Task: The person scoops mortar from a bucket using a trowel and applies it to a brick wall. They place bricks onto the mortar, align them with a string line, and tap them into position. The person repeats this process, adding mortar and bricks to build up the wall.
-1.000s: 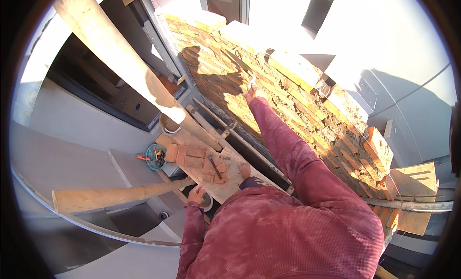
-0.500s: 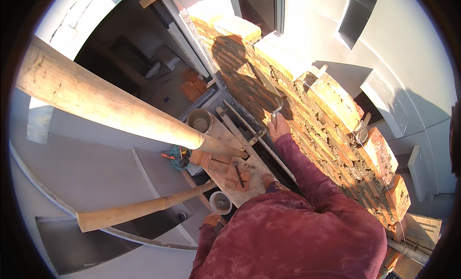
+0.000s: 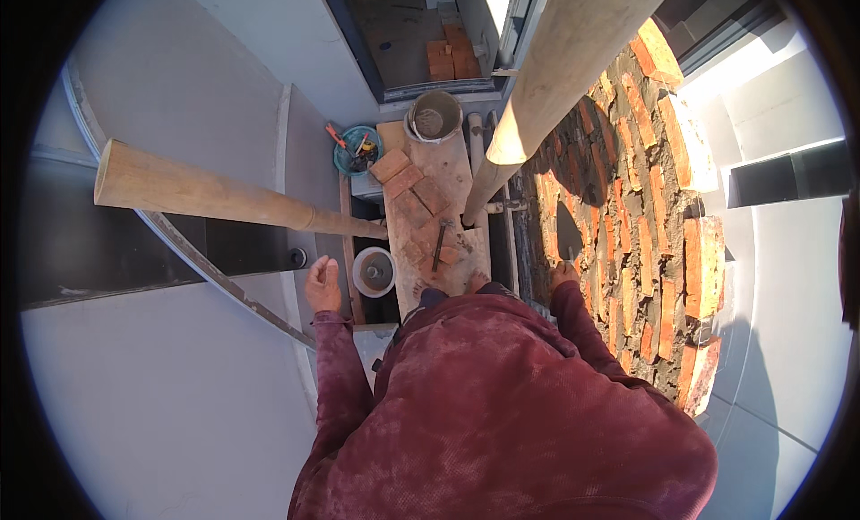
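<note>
My right hand is closed around the handle of a trowel, whose dark blade points away from me over the brick wall. Grey mortar fills the rough joints between the wall's orange bricks. My left hand is raised at my left side, empty, its fingers loosely bent and apart. Nearest to it stands a pale bucket with something grey inside. A dark hammer lies among brick pieces on the board at my feet.
Bamboo poles slant up on both sides of the board. At its far end are a mortar bucket and several loose bricks. A teal basket of tools stands beside it. Stacked bricks show through the opening ahead.
My view has swung left, away from the wall. My right hand, still on the trowel, has drawn back nearer my body. My left hand has come up and forward.
</note>
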`<state>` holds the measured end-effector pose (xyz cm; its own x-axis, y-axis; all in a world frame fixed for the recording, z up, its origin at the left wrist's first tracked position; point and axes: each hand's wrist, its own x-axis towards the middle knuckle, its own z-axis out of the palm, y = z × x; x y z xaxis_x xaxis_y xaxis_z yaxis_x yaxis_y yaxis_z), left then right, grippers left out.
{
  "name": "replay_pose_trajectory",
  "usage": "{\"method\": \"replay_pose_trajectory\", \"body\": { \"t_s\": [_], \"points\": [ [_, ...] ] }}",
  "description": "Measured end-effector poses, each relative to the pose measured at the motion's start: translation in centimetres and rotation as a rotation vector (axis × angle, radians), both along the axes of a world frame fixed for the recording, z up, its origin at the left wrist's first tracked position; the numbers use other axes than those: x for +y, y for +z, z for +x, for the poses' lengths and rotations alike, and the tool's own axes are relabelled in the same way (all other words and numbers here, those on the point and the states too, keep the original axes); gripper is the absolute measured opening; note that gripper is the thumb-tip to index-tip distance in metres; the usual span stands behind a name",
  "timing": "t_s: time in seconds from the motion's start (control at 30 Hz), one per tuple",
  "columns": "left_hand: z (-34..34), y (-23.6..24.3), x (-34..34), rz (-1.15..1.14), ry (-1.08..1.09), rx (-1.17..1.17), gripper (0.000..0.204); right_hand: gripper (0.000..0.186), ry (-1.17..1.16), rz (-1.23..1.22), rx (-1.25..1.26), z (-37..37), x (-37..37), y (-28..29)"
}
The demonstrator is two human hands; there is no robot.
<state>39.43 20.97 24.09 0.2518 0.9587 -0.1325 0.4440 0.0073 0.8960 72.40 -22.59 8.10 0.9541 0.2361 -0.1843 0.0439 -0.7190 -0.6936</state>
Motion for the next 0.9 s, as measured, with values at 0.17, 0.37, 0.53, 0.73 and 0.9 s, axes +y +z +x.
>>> {"method": "replay_pose_trajectory", "body": {
  "t_s": [0.17, 0.37, 0.53, 0.73, 0.9],
  "points": [
    [2.9, 10.6, 5.1, 0.356, 0.166, -0.034, 0.076, 0.030, 0.531, -0.388, 0.425, -5.4, 4.7, 3.9],
    [3.4, 12.8, 11.8, 0.550, -0.010, -0.014, 0.075, 0.019, 0.441, -0.006, 0.691, -5.9, 21.9, 12.8],
    [3.0, 11.0, 13.0, 0.378, -0.076, -0.242, 0.063, 0.017, 0.086, 0.375, 0.822, -4.6, 32.6, 16.3],
    [0.6, 8.8, 13.0, 0.157, -0.117, -0.451, 0.066, 0.014, -0.248, 0.648, 0.595, 2.3, 42.7, 4.8],
    [0.5, 6.6, 12.3, -0.072, 0.125, -0.505, 0.069, 0.019, -0.003, 0.268, 0.229, 7.5, 47.2, -6.8]
  ]
}}
